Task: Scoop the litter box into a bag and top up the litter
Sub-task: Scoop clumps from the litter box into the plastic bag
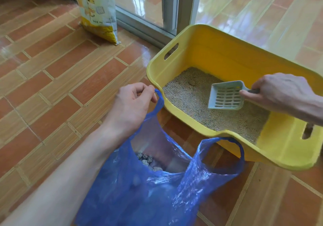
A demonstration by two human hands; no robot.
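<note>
Left hand [132,101] pinches the blue bag [157,187] handle; right hand [279,92] grips the slotted grey scoop [225,96], empty over pale litter [188,99].
</note>
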